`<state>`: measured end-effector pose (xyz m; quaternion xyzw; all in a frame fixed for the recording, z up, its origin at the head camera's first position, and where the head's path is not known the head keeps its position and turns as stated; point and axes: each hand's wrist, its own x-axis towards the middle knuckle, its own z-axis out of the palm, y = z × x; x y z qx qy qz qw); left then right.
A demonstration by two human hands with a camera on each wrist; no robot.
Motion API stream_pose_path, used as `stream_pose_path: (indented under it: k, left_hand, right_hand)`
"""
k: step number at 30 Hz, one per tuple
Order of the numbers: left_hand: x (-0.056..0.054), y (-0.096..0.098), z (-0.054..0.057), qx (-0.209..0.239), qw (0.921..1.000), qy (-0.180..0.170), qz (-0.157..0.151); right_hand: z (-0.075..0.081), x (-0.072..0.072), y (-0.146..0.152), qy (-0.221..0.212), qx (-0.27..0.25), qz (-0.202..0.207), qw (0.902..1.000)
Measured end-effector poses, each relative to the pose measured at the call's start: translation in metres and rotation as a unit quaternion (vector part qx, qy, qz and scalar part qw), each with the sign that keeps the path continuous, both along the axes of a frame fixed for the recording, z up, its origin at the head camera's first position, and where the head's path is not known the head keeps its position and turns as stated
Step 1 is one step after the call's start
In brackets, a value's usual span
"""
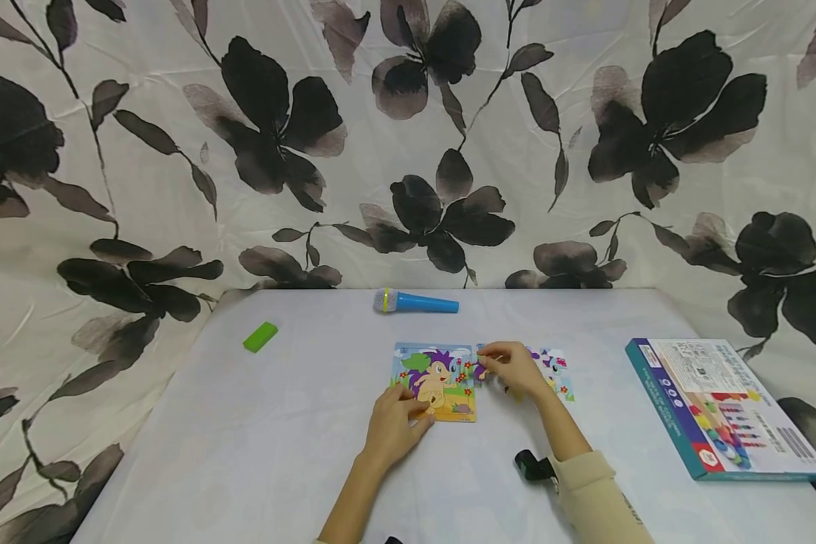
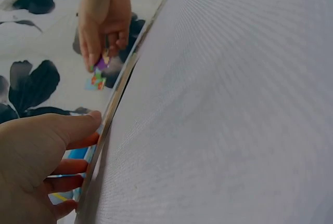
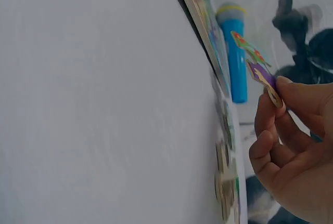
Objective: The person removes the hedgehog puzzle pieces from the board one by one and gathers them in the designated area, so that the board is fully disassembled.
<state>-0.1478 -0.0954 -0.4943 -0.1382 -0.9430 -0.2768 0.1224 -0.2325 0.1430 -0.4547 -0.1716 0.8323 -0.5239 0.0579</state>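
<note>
A square jigsaw puzzle (image 1: 442, 385) with a purple-spined hedgehog picture lies in the middle of the table. My left hand (image 1: 396, 425) rests at its lower left corner, fingertips over the picture. In the left wrist view, the thumb and fingers of that hand (image 2: 36, 156) lie along the puzzle's edge. My right hand (image 1: 513, 366) pinches a small puzzle piece (image 3: 263, 73), purple with some green and red, between thumb and fingers, just right of the puzzle. More puzzle pieces (image 1: 556, 366) lie beneath and beyond this hand, partly hidden by it.
A blue toy microphone (image 1: 425, 303) lies at the table's back edge. Toward the left back is a green block (image 1: 261, 337). At the right lies a large flat box (image 1: 727, 408). A black device (image 1: 534, 466) is at the right sleeve. Flowered cloth (image 1: 415, 151) hangs behind.
</note>
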Motion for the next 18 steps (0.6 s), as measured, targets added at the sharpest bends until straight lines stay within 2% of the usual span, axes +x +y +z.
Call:
stream_pose_path:
  k: [6,14,18]
  left_hand:
    - [0.0,0.0,0.001,-0.002,1.0,0.002,0.002]
    - [0.001,0.0,0.001,0.001,1.0,-0.005,0.002]
    - [0.001,0.001,0.0,0.005,1.0,-0.007,0.004]
  right_hand:
    - [-0.014,-0.007,0.021,-0.006,0.012,-0.055,0.9984]
    - [-0.016,-0.006,0.026,-0.056,0.013,-0.065,0.9962]
    - [-0.015,-0.005,0.023,-0.074,0.032,-0.038,0.996]
